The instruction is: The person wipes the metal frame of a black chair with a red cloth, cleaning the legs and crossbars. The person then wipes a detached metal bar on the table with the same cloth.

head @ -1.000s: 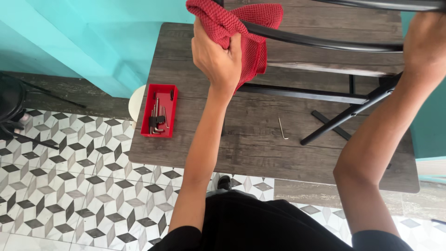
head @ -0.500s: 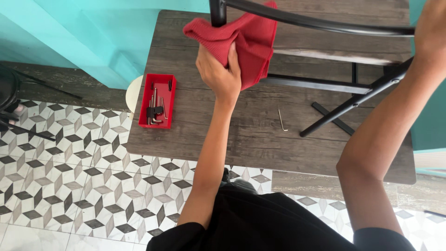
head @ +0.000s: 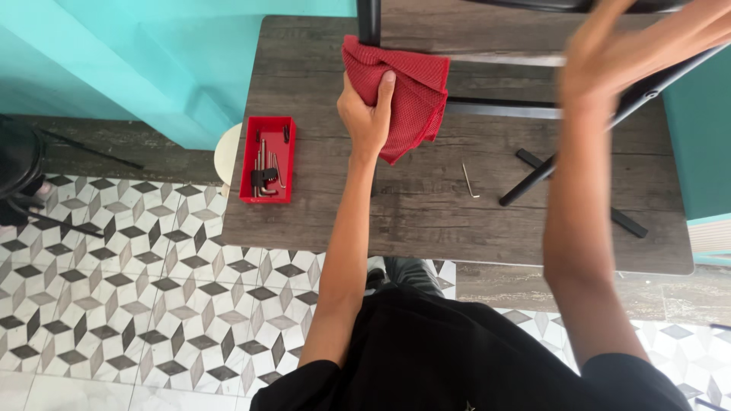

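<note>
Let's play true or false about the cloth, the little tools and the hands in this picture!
1. The left hand grips a red cloth. True.
2. The red tray holds fruit. False: it holds metal hex keys.
3. One loose hex key lies on the wooden table. True.
4. The right hand holds a hammer. False: it is blurred, fingers spread, by the black metal frame.
5. The wall is yellow. False: it is turquoise.
</note>
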